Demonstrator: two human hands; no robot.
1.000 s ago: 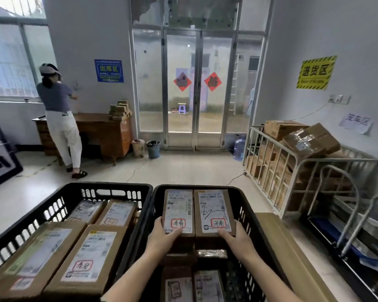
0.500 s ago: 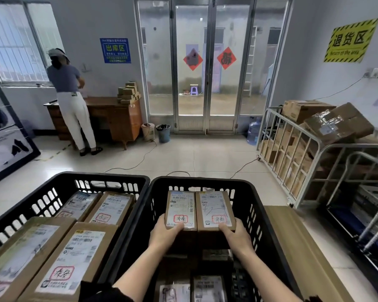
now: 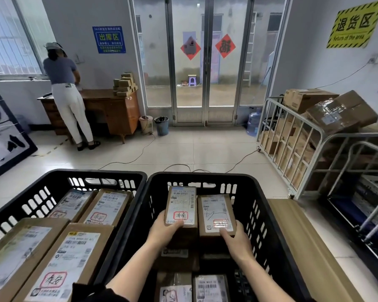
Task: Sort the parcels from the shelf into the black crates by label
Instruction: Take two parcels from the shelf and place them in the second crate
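While both hands hold parcels over the right black crate (image 3: pixel 268 214), the readable writing is as follows. The left parcel (image 3: pixel 181 205) carries a white shipping label with barcodes and a red-boxed handwritten mark that appears to read 济南. The right parcel (image 3: pixel 216 212) has a similar label, but its red mark is washed out by glare. In the left black crate (image 3: pixel 90 173), four larger parcels lie flat; the near one (image 3: pixel 61 264) shows a red-boxed mark that looks like 泰安. On the far wall, a blue sign (image 3: pixel 109 39) reads 出库区. On the right wall, a yellow sign (image 3: pixel 356 25) reads 退货区, "Return of the area".

The left hand (image 3: pixel 164 231) grasps the near end of the left parcel, thumb on the label. The right hand's (image 3: pixel 237 238) fingers grasp the near end of the right parcel. More labelled parcels lie lower in the right crate.

Versus 0.5 s ago: the two parcels were level side by side; now the right one sits lower than the left. Grips unchanged.
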